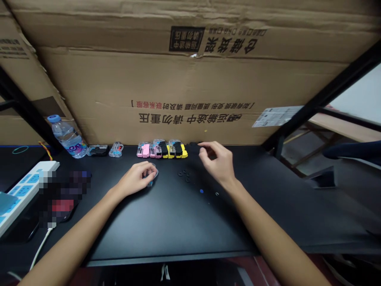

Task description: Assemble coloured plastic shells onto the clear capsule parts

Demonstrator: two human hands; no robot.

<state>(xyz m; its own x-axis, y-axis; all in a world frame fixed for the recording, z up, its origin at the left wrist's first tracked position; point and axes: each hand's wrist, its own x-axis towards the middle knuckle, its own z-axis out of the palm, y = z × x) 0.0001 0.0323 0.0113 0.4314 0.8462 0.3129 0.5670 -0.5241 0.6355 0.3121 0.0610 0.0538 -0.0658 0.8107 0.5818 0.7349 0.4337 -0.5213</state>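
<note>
The left hand (pixel 135 178) curls over a small clear-and-blue plastic piece (pixel 151 178), its fingers (pixel 150 171) wrapped closely around it on the desk (pixel 166 222). The right hand (pixel 216 161) is raised, its empty fingers (pixel 205 147) pinched narrow just beside a black piece (pixel 193 144) ending a row of pink and yellow parts (pixel 162 149). Upside down on the carton (pixel 190 79) behind reads "请勿重压".

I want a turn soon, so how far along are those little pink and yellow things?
Looks done: the pink and yellow cases stand in a row. In hand: the left hand holds a small clear piece. Still out: black rings and a blue bit lie loose.
</note>
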